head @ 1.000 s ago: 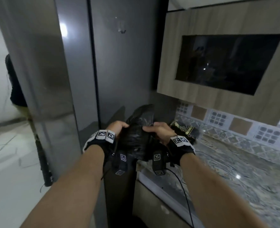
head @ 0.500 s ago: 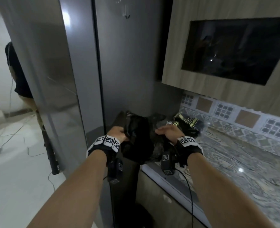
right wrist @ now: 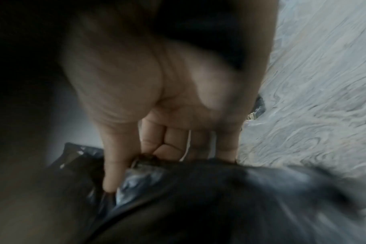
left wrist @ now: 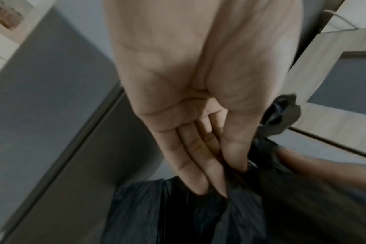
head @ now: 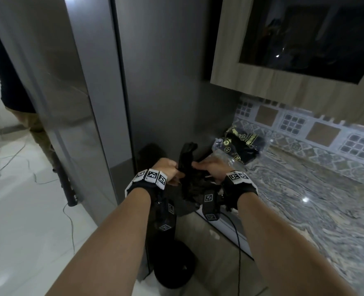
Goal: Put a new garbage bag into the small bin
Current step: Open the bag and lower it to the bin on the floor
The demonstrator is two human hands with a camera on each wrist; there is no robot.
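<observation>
Marbled table (head: 305,199) runs along my right, beside the grey fridge (head: 155,82). Both my left hand (head: 167,170) and right hand (head: 212,167) pinch the crumpled black garbage bag (head: 189,167) above the table's edge. Wrist views blur the fingers; only the head view shows the small bin (head: 174,268), partly hidden below my arms.
</observation>
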